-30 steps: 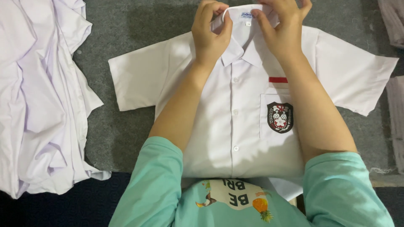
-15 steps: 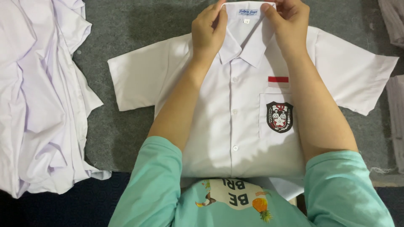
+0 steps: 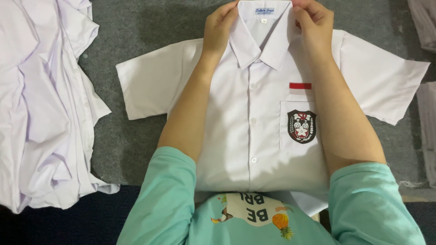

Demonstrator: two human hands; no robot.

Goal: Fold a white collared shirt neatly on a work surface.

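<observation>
Shirt [image 3: 254, 136] of white cloth lies buttoned and face up on the grey mat [image 3: 131, 136], sleeves spread left and right. My left hand [image 3: 219, 31] pinches the collar [image 3: 261, 34] at its left edge — my right hand [image 3: 314, 25] pinches the right edge. Rumpled white shirts [image 3: 41, 104] lie heaped at the far left.

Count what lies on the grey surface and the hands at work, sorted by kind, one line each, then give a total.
Flat white short-sleeved shirt with chest badge: 1
Heap of crumpled white garments, pieces inside cannot be told apart: 1
Partly seen folded cloth at the right edge: 1
Hands on the collar, left hand and right hand: 2
Total: 5
</observation>
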